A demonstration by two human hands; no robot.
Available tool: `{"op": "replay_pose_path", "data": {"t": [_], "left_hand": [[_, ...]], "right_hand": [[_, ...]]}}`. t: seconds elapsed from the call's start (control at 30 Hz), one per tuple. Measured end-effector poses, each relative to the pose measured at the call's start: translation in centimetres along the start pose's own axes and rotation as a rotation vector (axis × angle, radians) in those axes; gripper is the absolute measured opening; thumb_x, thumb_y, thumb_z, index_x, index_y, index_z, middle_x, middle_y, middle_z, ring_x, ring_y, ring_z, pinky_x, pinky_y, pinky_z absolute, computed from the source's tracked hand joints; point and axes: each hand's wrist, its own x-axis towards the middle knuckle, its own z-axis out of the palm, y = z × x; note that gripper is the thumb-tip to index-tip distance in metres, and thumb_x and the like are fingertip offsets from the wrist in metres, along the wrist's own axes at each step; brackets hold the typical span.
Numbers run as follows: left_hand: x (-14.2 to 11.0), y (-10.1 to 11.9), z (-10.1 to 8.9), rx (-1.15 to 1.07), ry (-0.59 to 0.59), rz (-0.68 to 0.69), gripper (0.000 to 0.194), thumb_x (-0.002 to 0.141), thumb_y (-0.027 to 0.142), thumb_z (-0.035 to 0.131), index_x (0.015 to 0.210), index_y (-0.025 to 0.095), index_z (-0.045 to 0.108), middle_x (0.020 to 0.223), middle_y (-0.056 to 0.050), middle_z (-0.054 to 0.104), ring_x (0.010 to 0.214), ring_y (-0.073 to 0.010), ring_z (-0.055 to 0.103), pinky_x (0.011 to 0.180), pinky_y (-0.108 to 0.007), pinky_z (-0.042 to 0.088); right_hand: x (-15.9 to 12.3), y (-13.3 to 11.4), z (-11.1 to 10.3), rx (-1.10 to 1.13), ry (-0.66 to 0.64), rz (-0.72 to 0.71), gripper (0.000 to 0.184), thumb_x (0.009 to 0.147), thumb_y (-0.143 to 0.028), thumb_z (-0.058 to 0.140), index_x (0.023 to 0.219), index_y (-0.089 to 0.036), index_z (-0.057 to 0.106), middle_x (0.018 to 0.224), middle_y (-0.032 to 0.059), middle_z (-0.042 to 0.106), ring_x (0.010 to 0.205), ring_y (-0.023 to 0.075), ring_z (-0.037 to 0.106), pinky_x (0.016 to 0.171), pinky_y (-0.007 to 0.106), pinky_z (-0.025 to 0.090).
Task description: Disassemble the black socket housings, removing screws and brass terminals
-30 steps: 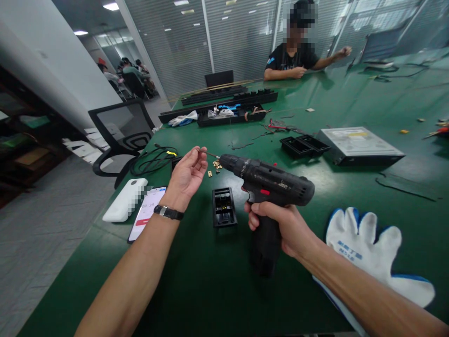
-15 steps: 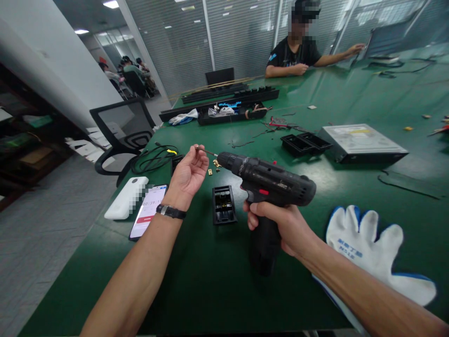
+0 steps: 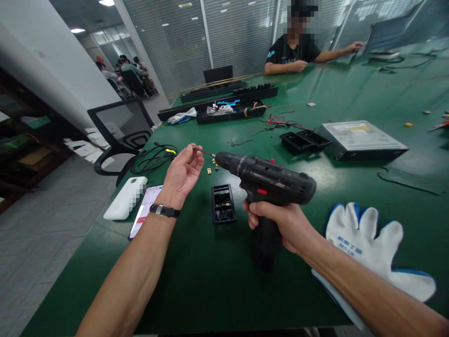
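My right hand (image 3: 280, 224) is wrapped round the grip of a black cordless drill (image 3: 270, 180), held level above the green table (image 3: 210, 281). The drill's thin bit (image 3: 206, 152) points left. My left hand (image 3: 182, 173), palm up with a black wristband, pinches the tip of that bit between thumb and fingers. Below the drill a small black plastic housing (image 3: 223, 204) lies flat on the table. A few small brass parts (image 3: 212, 166) lie just behind it.
A white and blue work glove (image 3: 365, 243) lies at my right forearm. A phone (image 3: 145, 210) and white power bank (image 3: 125, 198) sit left, near coiled cable (image 3: 150, 161). Black trays (image 3: 303, 142), a grey drive (image 3: 361, 140) and another person (image 3: 298, 47) are farther back.
The drill and both hands have drifted slightly left and up in view; the left fingers stay at the bit's tip. The person at the far side moved an arm.
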Motion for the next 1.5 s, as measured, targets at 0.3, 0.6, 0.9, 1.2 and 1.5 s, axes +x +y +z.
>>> {"op": "replay_pose_path", "data": {"t": [0.3, 0.6, 0.9, 1.2, 1.5], "left_hand": [[0.1, -1.0, -0.2, -0.002, -0.059, 0.073, 0.009, 0.097, 0.015, 0.065, 0.094, 0.017, 0.074, 0.091, -0.002, 0.076, 0.078, -0.0053, 0.070, 0.082, -0.017, 0.057], [-0.5, -0.5, 0.6, 0.012, -0.069, 0.049, 0.020, 0.094, 0.036, 0.071, 0.104, 0.019, 0.070, 0.099, -0.003, 0.074, 0.082, -0.0087, 0.069, 0.081, -0.021, 0.056], [-6.2, -0.5, -5.0, 0.910, -0.481, 0.049, 0.105, 0.073, 0.044, 0.089, 0.160, 0.029, 0.032, 0.166, -0.016, 0.039, 0.154, -0.0324, 0.038, 0.126, -0.052, 0.031], [-8.7, -0.8, -3.8, 1.383, -0.686, 0.067, 0.125, 0.069, 0.049, 0.090, 0.165, 0.024, 0.014, 0.165, -0.020, 0.034, 0.152, -0.0391, 0.037, 0.126, -0.063, 0.027], [-7.8, -0.8, -4.6, 1.580, -0.288, 0.630, 0.106, 0.071, 0.038, 0.086, 0.156, 0.022, 0.025, 0.156, -0.017, 0.032, 0.151, -0.0363, 0.034, 0.127, -0.058, 0.031]], "right_hand": [[0.3, -0.5, -0.3, 0.432, -0.062, 0.195, 0.032, 0.079, -0.018, 0.071, 0.111, -0.018, 0.076, 0.080, 0.0022, 0.066, 0.056, 0.0103, 0.048, 0.056, 0.024, 0.048], [0.5, 0.0, -0.5, 0.494, -0.120, 0.169, 0.031, 0.082, -0.015, 0.066, 0.112, -0.015, 0.075, 0.079, 0.0030, 0.065, 0.055, 0.0094, 0.048, 0.056, 0.023, 0.049], [0.6, -0.6, -0.6, 0.457, -0.095, 0.102, 0.036, 0.083, -0.013, 0.064, 0.118, -0.013, 0.073, 0.079, 0.0030, 0.064, 0.055, 0.0088, 0.048, 0.057, 0.023, 0.049], [0.5, -0.2, -0.5, 0.414, -0.091, 0.112, 0.035, 0.084, -0.014, 0.066, 0.118, -0.014, 0.072, 0.079, 0.0031, 0.065, 0.055, 0.0088, 0.050, 0.057, 0.023, 0.050], [0.1, -0.4, -0.2, 0.340, -0.037, 0.102, 0.043, 0.081, -0.016, 0.070, 0.124, -0.015, 0.070, 0.079, 0.0034, 0.065, 0.055, 0.0098, 0.050, 0.056, 0.024, 0.048]]}}
